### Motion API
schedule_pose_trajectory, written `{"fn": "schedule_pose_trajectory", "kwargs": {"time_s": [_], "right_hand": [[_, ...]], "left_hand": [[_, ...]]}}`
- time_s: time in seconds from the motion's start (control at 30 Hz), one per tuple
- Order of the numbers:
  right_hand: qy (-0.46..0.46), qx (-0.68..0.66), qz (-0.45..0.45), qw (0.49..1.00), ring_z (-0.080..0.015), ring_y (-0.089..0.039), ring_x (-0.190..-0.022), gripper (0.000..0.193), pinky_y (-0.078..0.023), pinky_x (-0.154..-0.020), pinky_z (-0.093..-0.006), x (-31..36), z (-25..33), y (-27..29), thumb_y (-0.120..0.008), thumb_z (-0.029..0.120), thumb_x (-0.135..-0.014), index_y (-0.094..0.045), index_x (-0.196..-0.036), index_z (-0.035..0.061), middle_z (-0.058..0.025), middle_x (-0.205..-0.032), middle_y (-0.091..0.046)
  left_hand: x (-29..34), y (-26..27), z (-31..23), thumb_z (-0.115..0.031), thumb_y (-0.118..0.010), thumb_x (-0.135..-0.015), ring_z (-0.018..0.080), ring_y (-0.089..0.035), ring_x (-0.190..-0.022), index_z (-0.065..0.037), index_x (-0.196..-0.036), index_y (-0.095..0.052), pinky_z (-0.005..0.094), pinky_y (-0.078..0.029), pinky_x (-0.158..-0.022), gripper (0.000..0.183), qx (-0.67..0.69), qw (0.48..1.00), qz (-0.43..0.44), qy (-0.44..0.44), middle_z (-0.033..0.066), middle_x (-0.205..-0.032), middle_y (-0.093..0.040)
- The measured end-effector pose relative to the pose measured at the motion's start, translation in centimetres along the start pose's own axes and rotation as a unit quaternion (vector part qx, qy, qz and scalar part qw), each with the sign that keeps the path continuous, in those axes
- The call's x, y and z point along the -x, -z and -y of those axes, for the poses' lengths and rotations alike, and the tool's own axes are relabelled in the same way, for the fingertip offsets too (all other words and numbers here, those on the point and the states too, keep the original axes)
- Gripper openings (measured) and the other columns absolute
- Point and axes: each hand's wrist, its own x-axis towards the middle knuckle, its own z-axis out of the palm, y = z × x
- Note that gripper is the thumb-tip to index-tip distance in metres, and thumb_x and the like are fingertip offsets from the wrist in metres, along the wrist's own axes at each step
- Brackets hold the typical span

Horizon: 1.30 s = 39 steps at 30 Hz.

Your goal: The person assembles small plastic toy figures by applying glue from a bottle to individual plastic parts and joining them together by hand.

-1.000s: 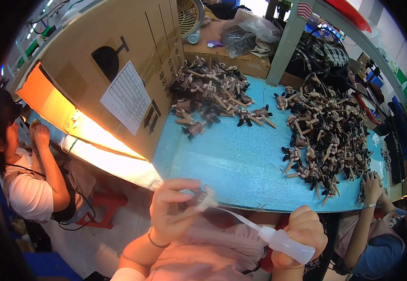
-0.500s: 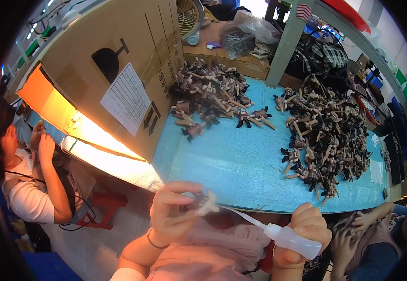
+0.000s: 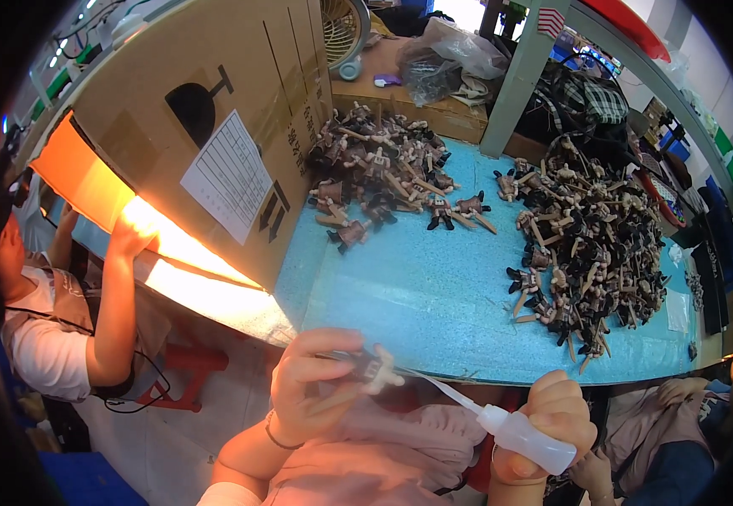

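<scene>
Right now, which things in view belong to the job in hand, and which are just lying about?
In use:
- small figure in the left hand
- white squeeze bottle in the right hand
- likely the left pile and right pile of similar figures

Apparently just lying about:
- clear plastic bag
- plaid cloth item
- small purple-and-white object
</scene>
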Motion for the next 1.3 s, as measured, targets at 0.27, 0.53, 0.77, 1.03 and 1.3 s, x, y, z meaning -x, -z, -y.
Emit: {"fn": "schedule_pose_trajectory", "kwargs": {"time_s": [0.27,0.53,0.77,1.03,1.3], "right_hand": [[-0.012,0.058,0.007,0.998,-0.0136,-0.038,-0.058,0.052,-0.029,-0.053,-0.0283,0.3,0.4,0.1,-0.063,0.056,-0.074,-0.044,-0.084,0.0091,0.0006,-0.070,-0.040],[-0.010,0.028,-0.009,1.000,-0.0129,-0.038,-0.055,0.051,-0.029,-0.051,-0.0276,-0.4,0.2,0.0,-0.063,0.055,-0.075,-0.045,-0.082,0.0072,0.0005,-0.067,-0.041],[-0.303,-0.127,-0.037,0.944,-0.0137,-0.054,-0.071,0.021,-0.045,-0.063,-0.0249,-1.0,-7.3,-2.1,-0.058,0.007,-0.083,-0.047,-0.098,-0.0025,-0.0064,-0.081,-0.056],[-0.369,-0.040,0.166,0.914,-0.0133,-0.057,-0.076,0.025,-0.044,-0.072,-0.0233,-2.0,-16.3,-5.9,-0.065,0.012,-0.079,-0.057,-0.100,0.0008,-0.0046,-0.090,-0.061],[0.067,0.450,0.200,0.867,-0.0340,-0.051,-0.084,0.033,-0.041,-0.070,-0.0398,-3.3,-11.0,-7.8,-0.068,0.012,-0.072,-0.051,-0.097,-0.0006,-0.0148,-0.091,-0.053]], "left_hand": [[0.1,0.4,0.1,-0.002,-0.072,-0.072,0.0275,-0.055,-0.100,-0.005,-0.097,-0.045,0.0336,-0.051,-0.080,0.036,-0.028,1.000,0.008,-0.007,0.0194,-0.104,-0.052],[-0.2,0.0,-0.2,0.003,-0.068,-0.074,0.0257,-0.056,-0.097,-0.004,-0.097,-0.044,0.0327,-0.051,-0.079,0.034,0.005,1.000,-0.019,0.007,0.0204,-0.107,-0.051],[0.9,0.4,0.6,0.014,-0.058,-0.072,0.0228,-0.056,-0.096,-0.002,-0.098,-0.042,0.0346,-0.046,-0.085,0.034,0.095,0.980,-0.091,0.149,0.0187,-0.105,-0.053],[2.6,2.1,-0.2,0.011,-0.053,-0.081,0.0248,-0.056,-0.104,0.000,-0.103,-0.045,0.0364,-0.045,-0.090,0.026,0.257,0.928,-0.122,0.239,0.0100,-0.098,-0.056],[4.3,7.0,-0.8,0.005,-0.056,-0.080,0.0193,-0.058,-0.092,-0.002,-0.101,-0.045,0.0340,-0.045,-0.086,0.025,0.262,0.916,-0.212,0.217,0.0131,-0.101,-0.057]]}}
